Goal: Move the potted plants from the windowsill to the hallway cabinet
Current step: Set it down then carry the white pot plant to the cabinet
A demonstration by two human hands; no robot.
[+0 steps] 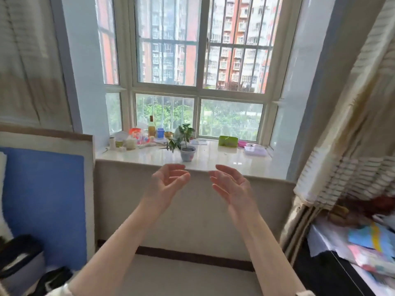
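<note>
Left hand (171, 180) and right hand (229, 182), both empty, cupped below potted plant (184, 142) on windowsill (213, 160).

Both bare forearms reach forward and up, side by side. The left hand (168, 180) and right hand (229, 183) are empty, palms facing each other, fingers loosely curled and spread.

Daylit barred window (201, 60) (curtains (350, 124) flanking).

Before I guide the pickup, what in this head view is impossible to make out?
- Hallway cabinet: out of the head view.
- Other plants: only one potted plant shows; sill clutter may hide more.
- Clutter items: too small and blurred.
- Pile at right: motion-blurred, cut by the edge.
- Left hand and right hand: open, empty.
</note>
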